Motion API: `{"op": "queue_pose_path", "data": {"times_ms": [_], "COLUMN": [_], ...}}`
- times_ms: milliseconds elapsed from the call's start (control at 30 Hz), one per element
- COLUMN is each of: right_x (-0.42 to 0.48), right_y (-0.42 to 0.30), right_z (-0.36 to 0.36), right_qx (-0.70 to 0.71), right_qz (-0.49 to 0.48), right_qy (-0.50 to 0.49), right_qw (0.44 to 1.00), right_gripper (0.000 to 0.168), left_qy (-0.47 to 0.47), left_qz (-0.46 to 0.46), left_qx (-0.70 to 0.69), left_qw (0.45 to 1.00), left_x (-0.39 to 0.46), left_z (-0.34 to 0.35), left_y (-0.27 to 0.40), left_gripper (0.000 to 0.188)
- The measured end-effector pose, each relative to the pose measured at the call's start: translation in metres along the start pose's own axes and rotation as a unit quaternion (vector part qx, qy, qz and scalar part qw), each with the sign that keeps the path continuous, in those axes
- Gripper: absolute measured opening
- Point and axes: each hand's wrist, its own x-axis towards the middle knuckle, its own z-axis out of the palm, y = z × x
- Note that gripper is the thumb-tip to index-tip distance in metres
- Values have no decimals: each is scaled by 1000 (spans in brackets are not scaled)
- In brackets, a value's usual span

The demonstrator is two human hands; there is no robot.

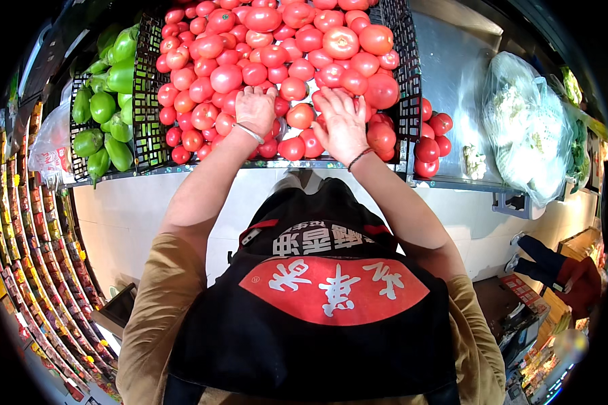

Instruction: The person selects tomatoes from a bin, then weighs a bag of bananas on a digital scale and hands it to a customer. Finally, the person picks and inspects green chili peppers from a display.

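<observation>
A broad heap of red tomatoes point(226, 78) lies before me between black plastic lattice crate walls point(408, 71). My left hand point(256, 109), with a pale bangle at its wrist, rests palm down on the heap; its curled fingertips are partly hidden. To its right, my right hand point(342, 121) lies over other tomatoes with its fingers spread, a dark cord around the wrist. A single orange-red tomato point(300, 116) sits between the hands. Pale surface shows through gaps in the heap there. What lies under both palms is hidden.
Green eggplants point(103, 107) fill a crate on the left. On the right, several tomatoes point(427, 150) sit outside the crate on the metal counter point(438, 66), near bagged cauliflower point(524, 126). Packed shelves point(35, 243) stand far left; another person point(562, 276) stands at right.
</observation>
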Motion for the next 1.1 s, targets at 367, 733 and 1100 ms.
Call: {"op": "queue_pose_path", "data": {"times_ms": [367,733,1100], "right_x": [55,89,43], "right_y": [-37,-34,-48], "right_z": [90,102,43], "right_qx": [-156,-165,546], "right_qz": [-170,-114,225], "right_qy": [-99,-192,60], "right_qw": [968,961,805], "right_gripper": [35,46,61], "left_qy": [-125,-194,-143], "left_qz": [-39,38,-92], "left_qx": [-939,-980,-912], "left_qw": [318,20,372], "left_x": [-57,-82,-48], "left_z": [-57,-40,18], "left_y": [-76,-113,-109], "left_gripper": [53,56,44]}}
